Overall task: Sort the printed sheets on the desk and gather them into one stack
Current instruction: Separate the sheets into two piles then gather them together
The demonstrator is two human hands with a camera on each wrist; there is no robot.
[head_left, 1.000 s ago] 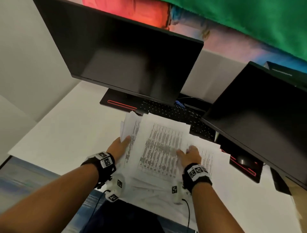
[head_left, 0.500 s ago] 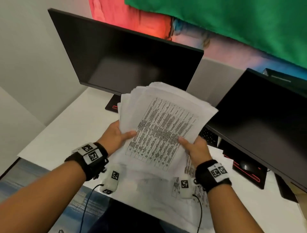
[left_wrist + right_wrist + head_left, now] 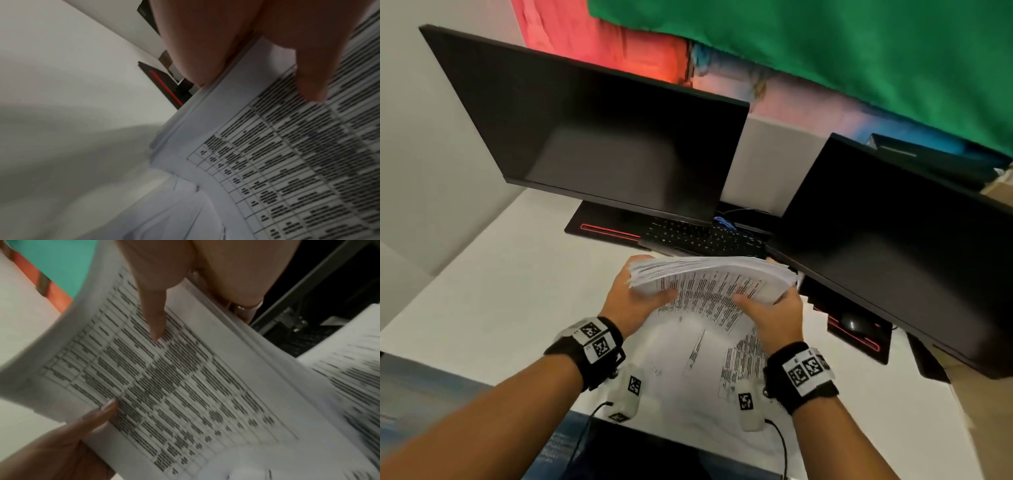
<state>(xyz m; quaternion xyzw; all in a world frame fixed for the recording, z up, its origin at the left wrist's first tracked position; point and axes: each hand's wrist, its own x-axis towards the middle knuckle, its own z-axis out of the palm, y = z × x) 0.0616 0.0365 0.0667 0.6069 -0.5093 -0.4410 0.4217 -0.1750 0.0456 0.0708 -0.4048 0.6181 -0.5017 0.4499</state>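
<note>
A thick stack of printed sheets [image 3: 709, 281] with a table on its top page is held just above the desk, bowed and tilted away from me. My left hand [image 3: 640, 294] grips its left side, thumb on top [image 3: 308, 78] and fingers behind the edge. My right hand [image 3: 767, 305] grips the right side, with its thumb [image 3: 152, 309] pressed on the printed page [image 3: 164, 386]. More loose printed sheets [image 3: 705, 370] lie spread on the white desk [image 3: 482, 291] under my wrists, overlapping and askew.
Two dark monitors [image 3: 602, 137] [image 3: 893, 257] stand close behind the stack. A black keyboard [image 3: 705, 236] lies between their bases. A mouse [image 3: 854, 323] sits on a black pad with a red stripe at the right. Bare desk extends to the left.
The sheets went from lying flat under both hands to being lifted up facing me. Now the stack has come down lower and tipped away, still held at both sides.
</note>
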